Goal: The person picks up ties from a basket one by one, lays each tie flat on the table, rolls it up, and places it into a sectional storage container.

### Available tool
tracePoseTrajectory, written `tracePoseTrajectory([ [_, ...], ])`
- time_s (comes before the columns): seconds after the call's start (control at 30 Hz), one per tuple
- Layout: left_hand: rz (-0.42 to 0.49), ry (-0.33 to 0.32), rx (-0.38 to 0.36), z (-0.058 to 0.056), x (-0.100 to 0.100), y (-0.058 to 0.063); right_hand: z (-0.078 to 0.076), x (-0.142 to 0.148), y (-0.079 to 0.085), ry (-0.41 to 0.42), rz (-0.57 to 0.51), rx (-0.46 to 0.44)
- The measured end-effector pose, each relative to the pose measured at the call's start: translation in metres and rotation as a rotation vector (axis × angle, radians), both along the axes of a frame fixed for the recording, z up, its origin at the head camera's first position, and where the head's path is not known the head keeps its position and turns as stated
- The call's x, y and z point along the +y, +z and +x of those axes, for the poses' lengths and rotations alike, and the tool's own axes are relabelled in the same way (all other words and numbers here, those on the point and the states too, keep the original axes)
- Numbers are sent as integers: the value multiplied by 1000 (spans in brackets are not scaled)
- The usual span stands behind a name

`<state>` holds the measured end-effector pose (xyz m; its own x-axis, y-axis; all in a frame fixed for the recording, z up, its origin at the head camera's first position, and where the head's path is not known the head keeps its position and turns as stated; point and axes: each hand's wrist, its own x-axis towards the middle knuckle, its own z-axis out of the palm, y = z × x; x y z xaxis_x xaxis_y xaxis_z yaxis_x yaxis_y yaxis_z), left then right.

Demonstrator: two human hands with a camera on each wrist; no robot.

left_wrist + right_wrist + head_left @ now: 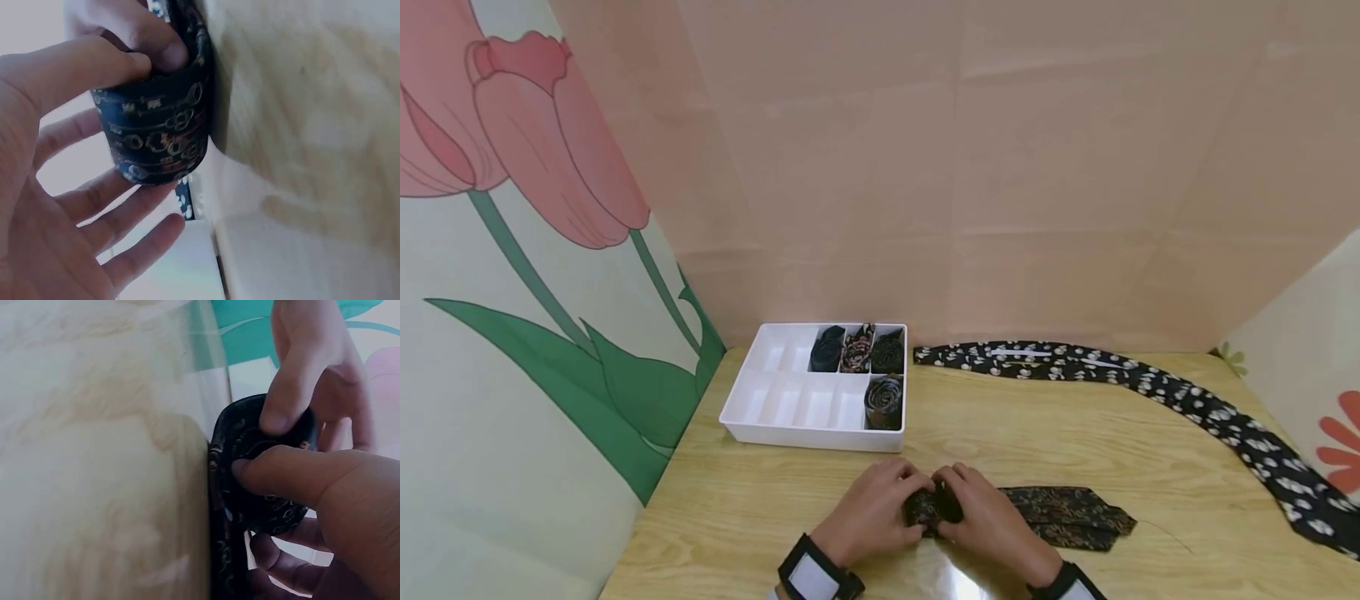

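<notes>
A dark patterned necktie [1063, 515] lies on the table, its left part wound into a roll [922, 510] and its wide pointed end flat to the right. My left hand [875, 512] holds the roll from the left, while my right hand [991, 521] grips it from the right. In the left wrist view the roll [156, 134] stands on its edge, with a thumb pressing its rim and fingers beneath. Both thumbs press into the coiled side of the roll [240, 425] in the right wrist view.
A white divided tray [808, 436] stands behind the left hand. Several rolled neckties [883, 402] sit in its right-hand compartments. A black necktie with white flowers [1213, 417] stretches along the back and right of the table. The pinkish back wall [955, 208] borders the table.
</notes>
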<state>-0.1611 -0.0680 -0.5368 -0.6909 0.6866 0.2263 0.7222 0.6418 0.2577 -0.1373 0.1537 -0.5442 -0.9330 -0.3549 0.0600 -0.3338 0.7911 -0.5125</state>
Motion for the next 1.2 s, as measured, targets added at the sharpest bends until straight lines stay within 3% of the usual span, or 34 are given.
tracePoseTrajectory([
  [0.2,23,-9,18,1,2,-1,2,1,-1,18,-28,30],
  [0.4,57,-28,-55,2,4,-3,4,4,-3,14,-28,-12],
  [0.6,4,-47,-15,2,9,0,6,5,-4,35,-130,-51],
  [0.77,-18,-50,-61,4,13,-1,7,7,-6,47,-125,-27],
  [1.0,9,-42,-1,7,11,-4,6,5,-8,37,-147,-27],
  [1.2,41,-36,-27,8,9,-6,6,10,-11,56,-123,-33],
])
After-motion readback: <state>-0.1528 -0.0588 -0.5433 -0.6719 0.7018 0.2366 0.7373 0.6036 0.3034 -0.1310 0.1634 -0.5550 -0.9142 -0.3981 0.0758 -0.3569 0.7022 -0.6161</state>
